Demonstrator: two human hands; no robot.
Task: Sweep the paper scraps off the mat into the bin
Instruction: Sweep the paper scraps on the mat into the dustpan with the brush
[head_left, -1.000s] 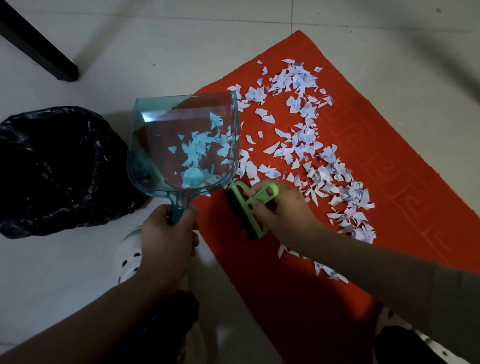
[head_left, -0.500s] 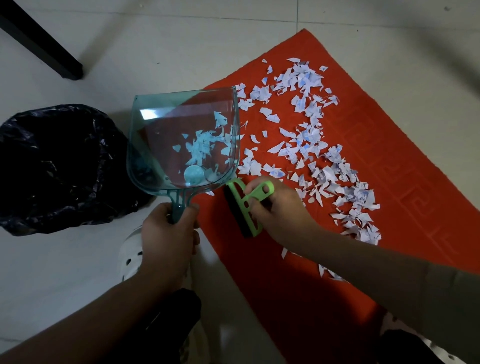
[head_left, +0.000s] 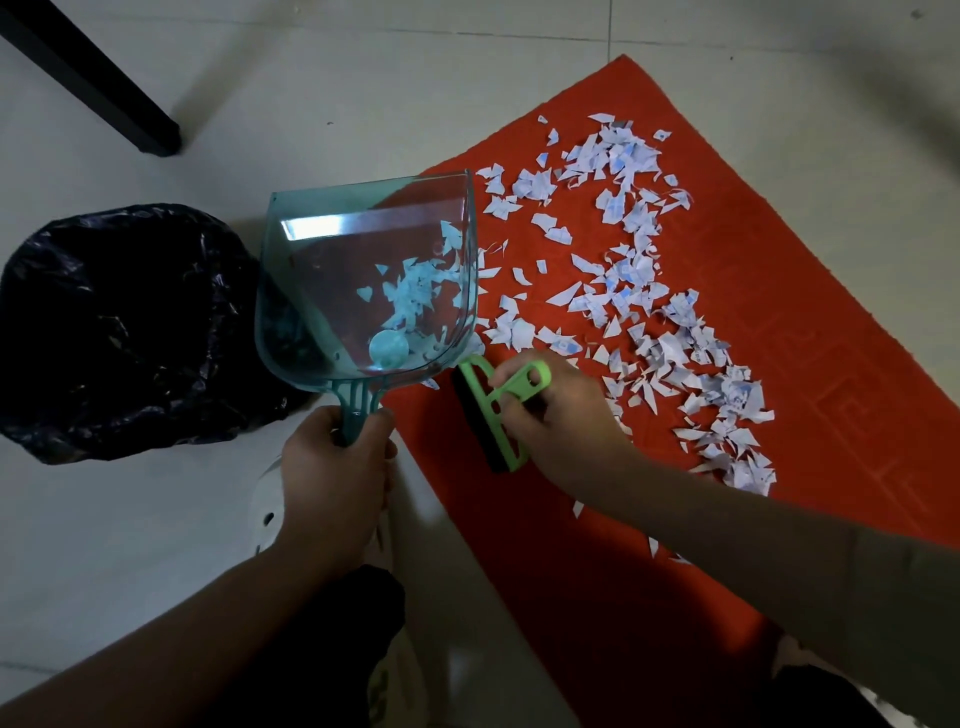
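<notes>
Scraps (head_left: 639, 291) lie across our red mat (head_left: 571, 545) — some inside the dustpan (head_left: 363, 280). Left hand (head_left: 332, 467) grips its handle; right hand (head_left: 561, 415) grips the green brush (head_left: 488, 410). Bin (head_left: 130, 322) sits left, beside the dustpan.

brush (head_left: 491, 410): edges closer to the dustpan (head_left: 363, 280) than a second ago
right hand (head_left: 561, 415): shifts slightly left with it

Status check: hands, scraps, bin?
Left hand grips dustpan; right hand grips brush. Few scraps in pan, most scraps on mat. Bin unobstructed.
</notes>
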